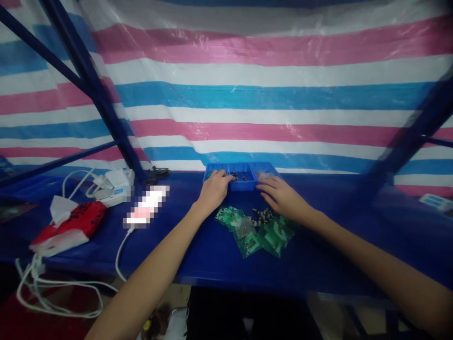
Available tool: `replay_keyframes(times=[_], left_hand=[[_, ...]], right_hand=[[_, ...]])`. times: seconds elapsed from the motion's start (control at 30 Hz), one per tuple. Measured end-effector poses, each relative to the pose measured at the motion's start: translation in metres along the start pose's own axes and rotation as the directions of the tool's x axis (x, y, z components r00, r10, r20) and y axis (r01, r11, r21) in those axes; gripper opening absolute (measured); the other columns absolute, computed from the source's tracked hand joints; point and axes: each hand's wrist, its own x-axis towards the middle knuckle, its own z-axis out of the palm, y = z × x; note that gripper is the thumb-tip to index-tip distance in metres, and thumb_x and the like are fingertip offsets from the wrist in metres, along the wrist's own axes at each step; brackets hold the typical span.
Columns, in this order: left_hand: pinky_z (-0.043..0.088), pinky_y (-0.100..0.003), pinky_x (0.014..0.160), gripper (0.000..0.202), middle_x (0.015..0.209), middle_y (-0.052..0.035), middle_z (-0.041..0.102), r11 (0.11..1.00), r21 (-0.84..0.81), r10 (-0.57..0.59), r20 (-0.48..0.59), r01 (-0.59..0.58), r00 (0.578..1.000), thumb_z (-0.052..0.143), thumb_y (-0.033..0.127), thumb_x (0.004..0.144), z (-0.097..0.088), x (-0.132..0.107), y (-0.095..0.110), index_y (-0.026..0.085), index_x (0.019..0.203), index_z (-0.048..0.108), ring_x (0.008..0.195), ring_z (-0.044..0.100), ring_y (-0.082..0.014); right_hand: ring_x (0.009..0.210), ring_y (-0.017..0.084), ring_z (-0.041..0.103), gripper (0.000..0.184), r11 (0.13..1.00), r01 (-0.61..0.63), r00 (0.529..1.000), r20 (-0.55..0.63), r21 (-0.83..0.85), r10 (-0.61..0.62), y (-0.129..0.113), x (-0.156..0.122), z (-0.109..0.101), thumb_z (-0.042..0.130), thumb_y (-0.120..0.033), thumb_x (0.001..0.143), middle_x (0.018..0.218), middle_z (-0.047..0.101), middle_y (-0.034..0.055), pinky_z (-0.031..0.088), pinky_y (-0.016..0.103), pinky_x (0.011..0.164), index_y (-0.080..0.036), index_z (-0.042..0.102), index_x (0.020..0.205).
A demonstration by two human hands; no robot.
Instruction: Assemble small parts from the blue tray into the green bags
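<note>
At one tray (pixel 242 185), left hand (pixel 213 189), right hand (pixel 281 197)

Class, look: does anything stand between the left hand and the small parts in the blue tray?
Nothing visible does. The left hand rests over the tray rim, fingertips beside the parts. The bags lie nearer the person, off that path.

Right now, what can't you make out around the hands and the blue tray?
Head view only:
left hand: its fingertips curl into the blue tray; any grip is hidden by the hand itself.
tray parts: too small and dark to identify.
loose pile by the right hand: too small to identify.
green bags: contents too small.
patch beside the white cable: pixelated.
</note>
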Motion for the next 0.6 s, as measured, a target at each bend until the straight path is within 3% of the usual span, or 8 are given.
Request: replay_keyframes(times=[0.1, 0.23, 0.33, 0.6], left_hand=[[0.051, -0.035, 0.083, 0.034, 0.103, -0.0082, 0.06, 0.998, -0.058, -0.013, -0.02, 0.011, 1.0, 0.04, 0.013, 0.099, -0.008, 0.001, 0.012, 0.021, 0.121, 0.066, 0.099, 0.056, -0.0231], [0.052, -0.032, 0.084, 0.031, 0.109, -0.0068, 0.061, 0.986, -0.156, 0.055, -0.007, -0.056, 0.998, 0.042, 0.013, 0.099, -0.013, 0.001, 0.027, 0.02, 0.121, 0.064, 0.099, 0.061, -0.0198], [0.052, -0.03, 0.08, 0.028, 0.107, -0.006, 0.062, 0.983, -0.175, 0.069, 0.031, -0.062, 0.997, 0.045, 0.014, 0.098, -0.013, 0.0, 0.034, 0.02, 0.117, 0.065, 0.097, 0.063, -0.0193], [0.053, -0.03, 0.075, 0.027, 0.104, -0.0057, 0.063, 0.981, -0.18, 0.091, 0.097, -0.072, 0.991, 0.042, 0.017, 0.1, -0.013, -0.002, 0.043, 0.019, 0.116, 0.064, 0.095, 0.064, -0.0192]], right_hand=[[0.1, 0.028, 0.062, 0.03, 0.993, -0.052, 0.998, 0.044, 0.105, 0.048, -0.015, 0.002, -0.005, 0.046, -0.025, 0.099, 0.1, 0.072, 0.0117, 0.05, 0.045, 0.087, -0.019, 0.073, 0.11], [0.086, 0.024, 0.06, 0.024, 0.981, -0.169, 0.975, 0.163, 0.094, 0.152, -0.034, 0.004, -0.01, 0.053, -0.034, 0.098, 0.082, 0.068, 0.0076, 0.047, 0.036, 0.075, -0.019, 0.072, 0.094], [0.082, 0.022, 0.058, 0.019, 0.979, -0.17, 0.962, 0.236, 0.11, 0.14, -0.04, 0.003, -0.012, 0.057, -0.034, 0.096, 0.08, 0.066, 0.0056, 0.044, 0.033, 0.071, -0.019, 0.068, 0.093], [0.084, 0.023, 0.057, 0.009, 0.982, -0.148, 0.959, 0.259, 0.115, 0.115, -0.04, 0.0, -0.002, 0.058, -0.021, 0.092, 0.083, 0.066, 0.0077, 0.042, 0.034, 0.072, -0.018, 0.065, 0.088]])
